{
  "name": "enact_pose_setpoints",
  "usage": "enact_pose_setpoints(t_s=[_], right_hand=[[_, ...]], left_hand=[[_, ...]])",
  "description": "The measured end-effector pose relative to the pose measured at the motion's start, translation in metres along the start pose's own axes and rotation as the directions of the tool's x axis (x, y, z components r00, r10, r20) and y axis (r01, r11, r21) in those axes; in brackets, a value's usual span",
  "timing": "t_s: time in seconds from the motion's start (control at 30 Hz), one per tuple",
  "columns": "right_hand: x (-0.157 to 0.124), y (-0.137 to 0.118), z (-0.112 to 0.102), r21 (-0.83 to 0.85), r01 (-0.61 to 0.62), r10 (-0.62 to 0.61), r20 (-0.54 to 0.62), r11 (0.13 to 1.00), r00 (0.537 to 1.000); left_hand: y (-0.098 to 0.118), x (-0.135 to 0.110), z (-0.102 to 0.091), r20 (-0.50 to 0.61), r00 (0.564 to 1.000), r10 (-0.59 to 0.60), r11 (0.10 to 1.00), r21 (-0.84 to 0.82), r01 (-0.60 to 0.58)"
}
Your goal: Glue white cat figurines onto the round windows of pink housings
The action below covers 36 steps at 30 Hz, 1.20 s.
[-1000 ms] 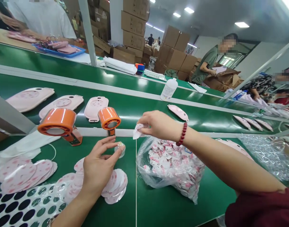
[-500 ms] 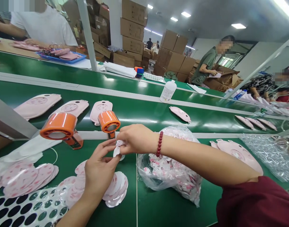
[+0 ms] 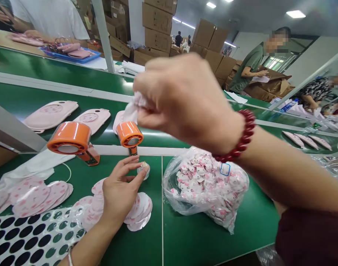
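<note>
My right hand (image 3: pixel 182 99) is raised close to the camera, its fingers pinched shut on a crumpled white scrap (image 3: pixel 133 106). Lower down, my left hand (image 3: pixel 119 190) rests on the green table, its fingertips holding a small round white piece (image 3: pixel 144 169) against the surface. Just behind that piece stands a small orange fan (image 3: pixel 129 134). A clear bag of small pink-and-white cat-face pieces (image 3: pixel 204 186) lies right of my left hand. Round pink stickers (image 3: pixel 140 216) are heaped beneath my left wrist.
A larger orange fan (image 3: pixel 69 138) stands at the left, with pink flat covers (image 3: pixel 50 113) on the green belt behind. A sheet of black dots (image 3: pixel 25 238) lies front left. Other people work across the belt and at the right; cardboard boxes (image 3: pixel 157 26) are stacked behind.
My right hand has lifted from the table up toward the camera, carrying the white scrap away from the small piece. My left hand stays on the piece.
</note>
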State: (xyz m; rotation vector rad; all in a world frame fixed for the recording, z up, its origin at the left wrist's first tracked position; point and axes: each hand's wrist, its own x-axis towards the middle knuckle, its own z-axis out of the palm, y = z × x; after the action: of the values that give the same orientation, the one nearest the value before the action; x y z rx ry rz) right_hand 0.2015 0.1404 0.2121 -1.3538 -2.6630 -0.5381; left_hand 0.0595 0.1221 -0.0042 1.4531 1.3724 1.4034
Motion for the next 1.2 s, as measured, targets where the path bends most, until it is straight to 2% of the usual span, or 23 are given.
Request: enact_pose_setpoints(t_s=[0.07, 0.1, 0.13, 0.2, 0.33, 0.4, 0.5, 0.63, 0.87, 1.07, 1.13, 1.2], right_hand=[[0.0, 0.013, -0.01, -0.051, -0.017, 0.017, -0.01, 0.999, 1.0], [-0.002, 0.019, -0.004, -0.032, -0.015, 0.017, 0.043, 0.999, 0.999], [-0.006, 0.025, 0.008, 0.023, -0.026, 0.023, 0.122, 0.999, 0.992], [-0.015, 0.036, 0.045, 0.165, -0.082, 0.035, 0.268, 0.983, 0.963], [-0.028, 0.047, 0.123, 0.262, -0.144, 0.026, 0.41, 0.954, 0.912], [-0.032, 0.044, 0.15, 0.269, -0.152, 0.014, 0.452, 0.951, 0.892], [-0.035, 0.037, 0.172, 0.277, -0.131, -0.032, 0.514, 0.952, 0.857], [-0.04, 0.034, 0.176, 0.316, -0.097, -0.101, 0.553, 0.944, 0.827], [-0.037, 0.036, 0.155, 0.389, -0.094, -0.124, 0.498, 0.916, 0.858], [-0.037, 0.027, 0.15, 0.383, -0.112, -0.105, 0.502, 0.917, 0.858], [-0.038, 0.028, 0.148, 0.381, -0.129, -0.08, 0.488, 0.916, 0.869], [-0.039, 0.031, 0.143, 0.382, -0.157, -0.042, 0.463, 0.911, 0.886]], left_hand=[[0.003, 0.0, 0.0, -0.001, 1.0, -0.015, 1.0, 0.006, 0.015], [0.004, 0.0, 0.0, -0.004, 1.0, -0.02, 1.0, 0.011, 0.02], [0.005, 0.001, 0.0, -0.008, 1.0, -0.022, 1.0, 0.013, 0.022], [0.007, 0.0, -0.001, -0.009, 1.0, -0.02, 1.0, 0.016, 0.02], [0.011, -0.001, -0.001, -0.015, 1.0, -0.027, 0.999, 0.027, 0.027], [0.013, -0.001, 0.0, -0.022, 0.999, -0.036, 0.999, 0.034, 0.036], [0.012, -0.001, -0.001, -0.026, 0.999, -0.045, 0.998, 0.038, 0.046], [0.009, -0.001, -0.003, -0.024, 0.997, -0.069, 0.997, 0.036, 0.07], [0.005, -0.002, -0.008, -0.012, 0.99, -0.142, 0.989, 0.04, 0.142], [0.007, -0.003, -0.013, -0.016, 0.961, -0.277, 0.961, 0.019, 0.277], [0.01, -0.004, -0.018, 0.013, 0.944, -0.329, 0.943, -0.046, 0.329], [0.015, -0.004, -0.026, 0.068, 0.925, -0.375, 0.904, -0.197, 0.381]])
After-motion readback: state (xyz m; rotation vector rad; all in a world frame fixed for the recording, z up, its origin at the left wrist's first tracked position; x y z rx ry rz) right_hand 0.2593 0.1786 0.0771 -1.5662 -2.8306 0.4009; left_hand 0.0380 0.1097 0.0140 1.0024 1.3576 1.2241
